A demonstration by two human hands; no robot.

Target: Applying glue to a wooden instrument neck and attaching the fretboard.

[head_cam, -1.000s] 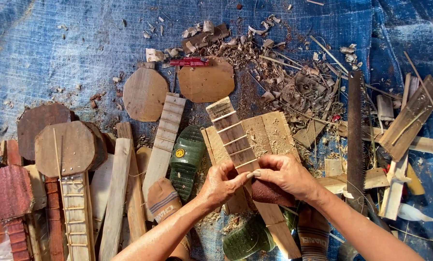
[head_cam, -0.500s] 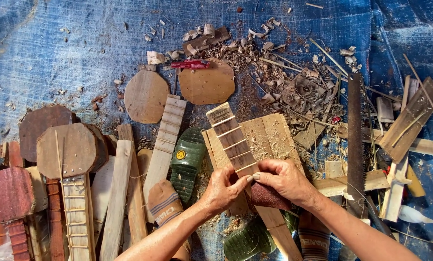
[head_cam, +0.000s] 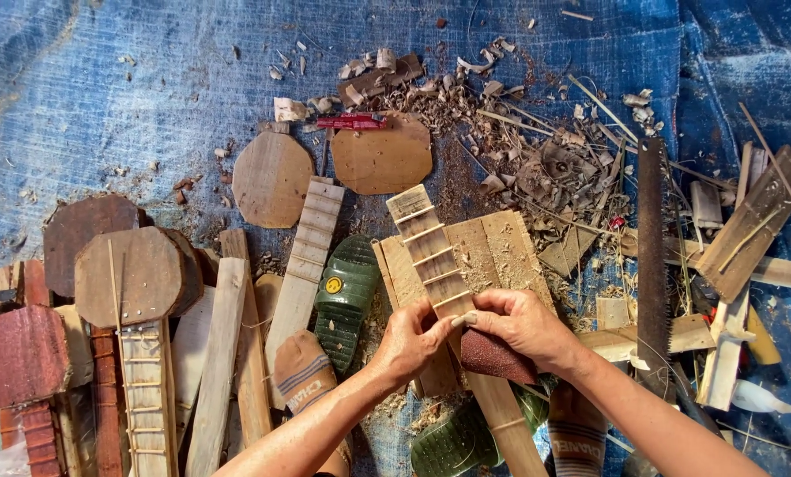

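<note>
Since the earlier frame, the left hand [head_cam: 410, 338] and right hand [head_cam: 523, 327] are barely shifting along the fretted neck strip [head_cam: 433, 256]. The left hand is pinching the strip, fingers closed. The right hand is closed on a reddish sanding block [head_cam: 498, 356], pressed beneath its palm. Judged step: sanding the strip's edge; the next stroke calls for a steady grip.

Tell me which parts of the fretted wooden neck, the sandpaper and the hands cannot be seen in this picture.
Head view only:
- Fretted wooden neck: middle hidden under both hands; lower end cut by the bottom edge.
- Red-brown sandpaper: mostly covered by the right hand.
- Left hand: fingertips hidden behind the neck.
- Saw: handle end hidden by the right forearm.
</note>
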